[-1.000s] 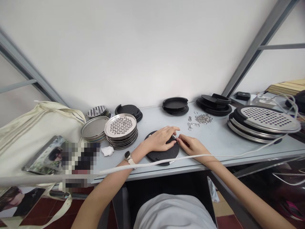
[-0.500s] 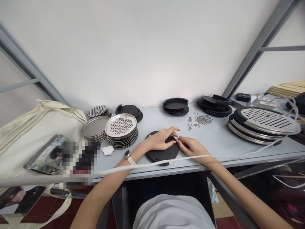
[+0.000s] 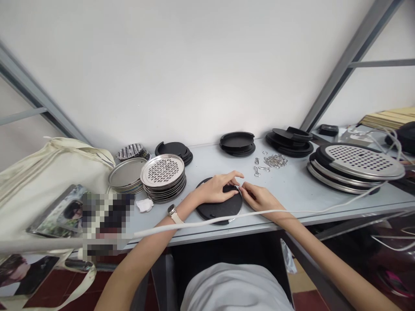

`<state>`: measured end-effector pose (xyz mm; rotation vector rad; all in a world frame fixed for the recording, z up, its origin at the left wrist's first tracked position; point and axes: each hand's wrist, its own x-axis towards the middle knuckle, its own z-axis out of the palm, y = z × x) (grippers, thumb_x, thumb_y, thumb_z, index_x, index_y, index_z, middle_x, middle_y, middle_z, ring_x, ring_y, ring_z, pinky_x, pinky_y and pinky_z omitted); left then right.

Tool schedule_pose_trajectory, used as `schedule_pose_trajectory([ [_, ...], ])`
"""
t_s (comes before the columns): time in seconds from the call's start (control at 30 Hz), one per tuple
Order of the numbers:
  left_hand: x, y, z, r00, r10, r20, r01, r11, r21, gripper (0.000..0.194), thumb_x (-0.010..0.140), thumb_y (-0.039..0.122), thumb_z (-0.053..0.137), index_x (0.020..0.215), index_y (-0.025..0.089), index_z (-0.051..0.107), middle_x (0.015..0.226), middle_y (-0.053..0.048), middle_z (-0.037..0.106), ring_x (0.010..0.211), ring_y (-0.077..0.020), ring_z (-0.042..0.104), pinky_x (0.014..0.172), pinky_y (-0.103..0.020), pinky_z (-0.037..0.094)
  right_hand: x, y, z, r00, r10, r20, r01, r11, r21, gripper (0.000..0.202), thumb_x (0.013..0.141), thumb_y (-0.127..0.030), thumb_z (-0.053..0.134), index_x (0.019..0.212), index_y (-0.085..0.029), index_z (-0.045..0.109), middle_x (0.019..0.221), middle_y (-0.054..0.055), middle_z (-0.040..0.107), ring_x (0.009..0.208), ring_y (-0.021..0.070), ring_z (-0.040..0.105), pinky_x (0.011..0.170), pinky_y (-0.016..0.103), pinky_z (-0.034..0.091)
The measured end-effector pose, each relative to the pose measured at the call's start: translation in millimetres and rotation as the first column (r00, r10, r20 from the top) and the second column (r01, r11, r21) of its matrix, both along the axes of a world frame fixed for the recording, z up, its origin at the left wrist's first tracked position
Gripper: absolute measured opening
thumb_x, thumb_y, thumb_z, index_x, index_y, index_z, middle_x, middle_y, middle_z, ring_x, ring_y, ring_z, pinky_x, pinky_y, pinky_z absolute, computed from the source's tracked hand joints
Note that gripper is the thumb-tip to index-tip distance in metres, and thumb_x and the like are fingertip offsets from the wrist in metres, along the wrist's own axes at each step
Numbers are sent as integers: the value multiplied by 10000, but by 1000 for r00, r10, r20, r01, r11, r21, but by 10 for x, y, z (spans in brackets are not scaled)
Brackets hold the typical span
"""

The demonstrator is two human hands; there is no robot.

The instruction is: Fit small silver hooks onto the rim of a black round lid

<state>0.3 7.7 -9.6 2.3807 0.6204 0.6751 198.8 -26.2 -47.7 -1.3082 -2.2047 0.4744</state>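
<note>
A flat black round cover with a thin silvery edge lies at the front of the table. My left hand rests over it, holding it down, with the thumb and fingers bent near its right rim. Close by, my right hand has its thumb and fingertips pinched together at that rim. Whatever is between those fingertips is too small to make out. Behind the hands sits a pile of small metal snap clips, and a few loose clips lie beside it.
Left stands a stack of round metal graters beside plain metal discs. Black round covers are stacked along the wall. Larger graters are piled right. A white cable crosses in front; a cream bag is far left.
The view has shifted slightly. Both hands stay at the right rim of the black cover, with only small finger movements.
</note>
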Motion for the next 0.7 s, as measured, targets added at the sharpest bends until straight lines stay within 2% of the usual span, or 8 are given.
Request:
schedule_pose_trajectory([
  [0.2, 2, -1, 16, 1000, -4, 30, 5, 1000, -27, 460, 796, 144, 567, 1226, 211, 417, 1007, -50, 647, 930, -142, 609, 879, -284, 463, 17, 10, 8, 998, 6, -61, -9, 999, -37, 283, 928, -380, 350, 727, -204, 441, 608, -20, 508, 524, 121, 456, 536, 234, 336],
  [0.47, 0, 19, 7, 998, -20, 53, 24, 996, -86, 545, 785, 125, 572, 1282, 222, 369, 994, -39, 657, 929, -142, 610, 901, -307, 450, 24, -7, 147, 986, 33, -163, -59, 986, -159, 338, 929, -411, 354, 692, -187, 442, 621, -24, 465, 573, 117, 426, 550, 228, 343],
  [0.7, 3, 20, -3, 999, -19, 36, 23, 994, -110, 539, 787, 107, 558, 1273, 222, 358, 1013, -37, 652, 942, -142, 613, 902, -307, 451, 74, 48, 53, 974, 13, -226, -49, 987, -155, 341, 926, -425, 354, 708, -182, 452, 618, -31, 424, 578, 112, 390, 540, 229, 320],
])
